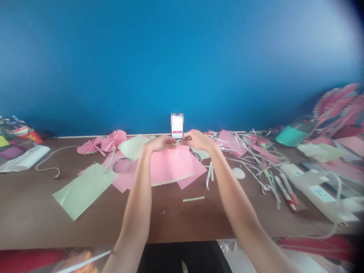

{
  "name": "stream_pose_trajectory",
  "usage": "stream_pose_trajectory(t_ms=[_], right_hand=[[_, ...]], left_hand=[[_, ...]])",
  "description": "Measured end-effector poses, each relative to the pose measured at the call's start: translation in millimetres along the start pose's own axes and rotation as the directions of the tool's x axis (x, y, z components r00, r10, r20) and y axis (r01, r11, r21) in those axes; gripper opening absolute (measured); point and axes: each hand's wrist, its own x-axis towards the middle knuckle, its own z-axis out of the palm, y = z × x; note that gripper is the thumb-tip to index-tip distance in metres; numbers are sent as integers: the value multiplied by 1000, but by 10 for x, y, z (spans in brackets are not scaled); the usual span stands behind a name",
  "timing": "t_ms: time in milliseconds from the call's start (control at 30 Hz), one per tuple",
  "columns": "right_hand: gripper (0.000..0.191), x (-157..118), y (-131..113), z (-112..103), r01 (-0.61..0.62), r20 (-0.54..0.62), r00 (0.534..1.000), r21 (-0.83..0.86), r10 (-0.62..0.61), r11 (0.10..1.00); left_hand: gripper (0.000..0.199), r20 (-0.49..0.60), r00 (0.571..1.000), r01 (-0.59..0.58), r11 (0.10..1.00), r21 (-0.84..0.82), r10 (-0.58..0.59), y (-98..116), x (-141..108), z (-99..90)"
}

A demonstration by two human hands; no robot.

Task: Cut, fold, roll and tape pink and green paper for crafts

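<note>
Left of centre, a pale green sheet [82, 191] lies on the worktop [167, 223]. The left hand [160, 144] and right hand [199, 139] meet at the far edge of a pink sheet [170, 168], between the forearms; their fingers curl inward (whether they pinch anything, I cannot tell). The paper looks light and easily creased, best held by its edges. Far right, a teal container [295, 132] leans, contents unclear.

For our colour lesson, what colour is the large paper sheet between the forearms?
The sheet is pink, clearest in the head view.
</note>
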Motion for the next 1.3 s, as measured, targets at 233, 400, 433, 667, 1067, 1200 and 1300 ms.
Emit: stream_pose_trajectory(t_ms=[233,400,433,667,1067,1200,1300], right_hand=[[19,10,36,19,-29,-9,1000,-25,29,999],[19,16,31,26,-37,-11,999,-22,37,999],[19,14,25,25,-42,-13,999,-23,42,999],[17,3,-2,21,-75,-23,997,-28,74,997],[20,-79,63,-122,-53,-23,998,51,55,997],[22,-85,72,-142,-14,-45,999,12,14,1000],[23,-77,91,-143,3,-70,998,-22,-4,1000]], left_hand=[[38,28,999,-27,1000,5,27,27,13,1],[37,34,999,-38,999,38,37,34,9,-1],[36,34,999,-40,998,43,38,36,8,-1],[32,27,999,-25,998,57,23,112,-27,-12],[30,-2,1000,-18,1000,-4,18,197,-66,-27],[30,-12,1000,-11,1000,13,11,176,-76,-43],[31,-11,1000,-4,1000,6,4,152,-89,-56]])
